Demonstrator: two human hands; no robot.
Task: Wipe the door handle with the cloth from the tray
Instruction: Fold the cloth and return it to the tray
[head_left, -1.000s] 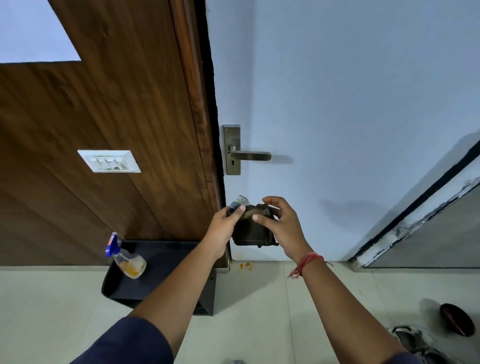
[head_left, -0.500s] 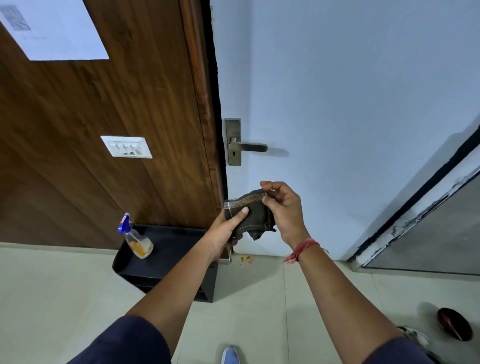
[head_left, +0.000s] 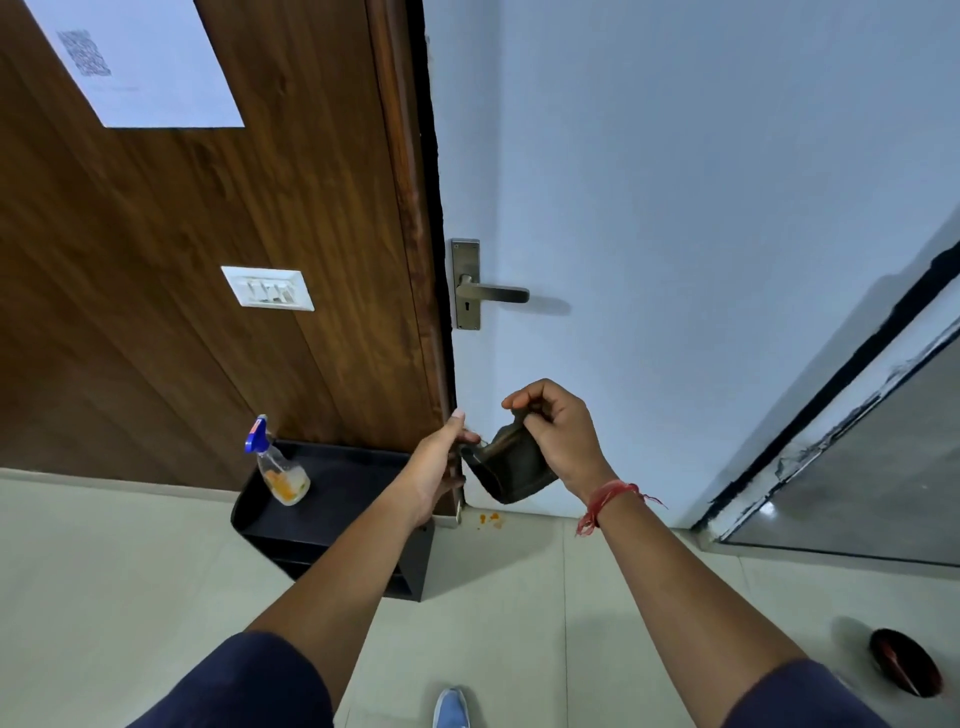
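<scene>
Hiding cloth (head_left: 511, 467) corner, right hand (head_left: 558, 434)

The right hand (head_left: 558, 436) hides the top of the cloth (head_left: 511, 470). The left hand (head_left: 439, 467) covers the cloth's near corner, and its fingertips there cannot be made out. The left forearm hides the tray's (head_left: 332, 499) right end beside the cloth. The print on the paper (head_left: 140, 62) is too blurred to read. The bottom edge crops a blue shoe (head_left: 451, 707).
</scene>
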